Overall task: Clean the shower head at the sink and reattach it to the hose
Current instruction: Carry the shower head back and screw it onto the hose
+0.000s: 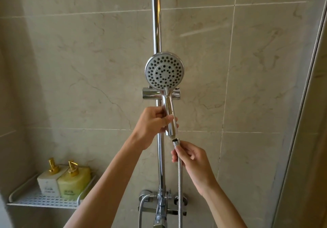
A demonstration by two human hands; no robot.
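1. beige marble-look wall tiles with pale grout lines fill the background; a glass panel edge runs down the right side.
2. a chrome riser rail stands vertical at centre, with a chrome slider bracket clamped on it.
3. the shower head is held in front of the rail, its grey nozzle face turned toward the camera, chrome handle pointing down and slightly right. whether it touches the bracket cannot be told.
4. left hand is wrapped around the handle's lower half, thumb across the front, fingers behind; clamped on the shower head.
5. the handle's threaded end is bare, just above the hose connector nut; a small gap separates them, not joined.
6. right hand pinches the metal shower hose just beneath the nut, fingertips closed on it, nut opening facing up.
7. the hose hangs straight down from that hand, past the chrome mixer valve at the bottom of the rail. a second hose section loops down at the valve's left.
8. lower left: a white perforated shelf carries two square pump bottles, touching side by side, one white, one yellow-green, both with gold pumps.
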